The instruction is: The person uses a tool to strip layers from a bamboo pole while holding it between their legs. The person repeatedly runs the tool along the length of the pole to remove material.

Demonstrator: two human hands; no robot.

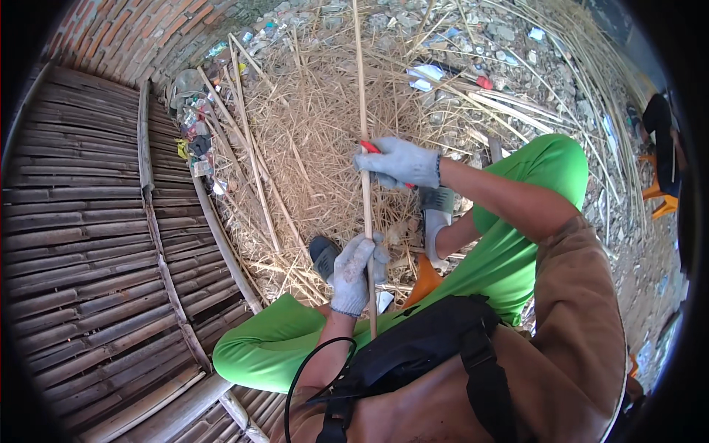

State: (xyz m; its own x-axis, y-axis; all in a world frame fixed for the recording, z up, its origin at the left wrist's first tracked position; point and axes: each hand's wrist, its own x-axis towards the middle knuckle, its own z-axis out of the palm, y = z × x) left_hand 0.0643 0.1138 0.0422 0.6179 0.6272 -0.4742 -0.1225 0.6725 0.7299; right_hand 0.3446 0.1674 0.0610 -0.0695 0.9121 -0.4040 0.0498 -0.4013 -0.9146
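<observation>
Hands [406, 162] gripping stick [362, 96], strapped-on black pouch [421, 340]

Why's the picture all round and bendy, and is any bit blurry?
Head view: the fisheye lens makes a black rim and bends the bamboo panel near the left edge; the pale stick, left hand and right hand look fairly sharp; the far right edge looks dim and smeary.

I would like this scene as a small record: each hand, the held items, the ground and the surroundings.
left hand: gloved, closed around the pale cane pole
right hand: gloved, higher on the pole, holding a red tool; tool's kind unclear
pole: upright in the picture, crossing the loose straw
left side: bamboo slat panel
upper left: brick wall
far right: orange stool
</observation>
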